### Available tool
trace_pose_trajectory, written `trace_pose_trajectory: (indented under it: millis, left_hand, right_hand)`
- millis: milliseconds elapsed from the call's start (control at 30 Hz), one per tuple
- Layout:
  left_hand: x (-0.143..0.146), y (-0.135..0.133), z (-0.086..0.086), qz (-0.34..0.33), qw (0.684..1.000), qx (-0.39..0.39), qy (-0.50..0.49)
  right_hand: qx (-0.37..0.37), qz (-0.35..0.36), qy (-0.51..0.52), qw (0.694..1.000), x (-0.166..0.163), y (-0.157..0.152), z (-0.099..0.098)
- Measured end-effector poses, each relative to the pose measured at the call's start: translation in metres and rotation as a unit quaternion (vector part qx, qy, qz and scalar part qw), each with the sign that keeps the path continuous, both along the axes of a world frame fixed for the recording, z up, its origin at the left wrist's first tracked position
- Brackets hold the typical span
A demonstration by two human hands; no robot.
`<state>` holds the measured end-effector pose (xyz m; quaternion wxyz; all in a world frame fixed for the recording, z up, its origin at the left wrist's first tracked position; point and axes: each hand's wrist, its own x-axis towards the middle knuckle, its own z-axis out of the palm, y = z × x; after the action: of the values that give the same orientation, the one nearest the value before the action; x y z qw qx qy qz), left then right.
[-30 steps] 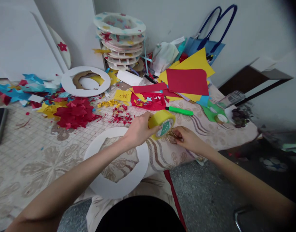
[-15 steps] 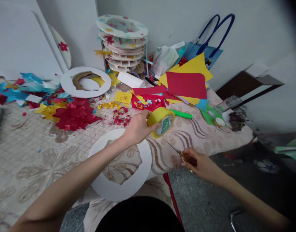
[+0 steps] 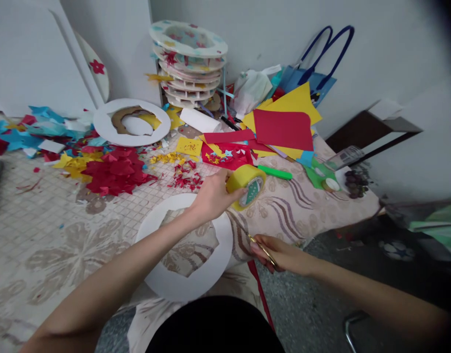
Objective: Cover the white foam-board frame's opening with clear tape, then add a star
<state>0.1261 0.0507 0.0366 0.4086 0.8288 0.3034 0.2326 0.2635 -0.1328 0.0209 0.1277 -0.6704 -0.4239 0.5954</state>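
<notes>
In the head view my left hand (image 3: 215, 195) grips a roll of yellow tape (image 3: 243, 179), with its green-labelled core turned toward me. My right hand (image 3: 275, 252) is closed around gold-handled scissors (image 3: 265, 252), whose blades point up and left toward the tape; whether the blades are parted I cannot tell. Beneath my left forearm lies a white paper ring (image 3: 157, 274) with a jagged inner edge, near the table's front edge. A bright green stick-shaped tool (image 3: 276, 172) rests just behind the tape roll.
Red paper stars (image 3: 117, 171) and blue ones (image 3: 21, 137) are heaped at the left. A second white ring (image 3: 103, 120) lies behind them. Stacked decorated rings (image 3: 190, 63) stand by the wall. Red card (image 3: 284, 130), a blue bag (image 3: 308, 81) and a glass (image 3: 348, 157) are at the right.
My right hand has moved left with the scissors, bringing them closer to the white ring and below the tape. My left hand and the tape roll have stayed almost in place.
</notes>
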Motion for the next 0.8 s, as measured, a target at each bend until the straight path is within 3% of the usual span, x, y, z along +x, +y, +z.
trace_pose_trajectory:
  millis: [333,500,800]
  left_hand:
    - [0.000,0.002,0.001,0.006,1.000,-0.004,-0.013]
    - [0.000,0.004,0.001,0.013,1.000,0.000,-0.014]
    - [0.002,0.006,0.000,0.018,1.000,0.007,-0.007]
  right_hand:
    - [0.020,-0.015,-0.020,0.999,-0.005,0.020,-0.009]
    - [0.063,-0.029,-0.044,0.997,-0.006,0.021,-0.017]
    - [0.075,-0.055,-0.057,0.994,-0.002,0.016,-0.036]
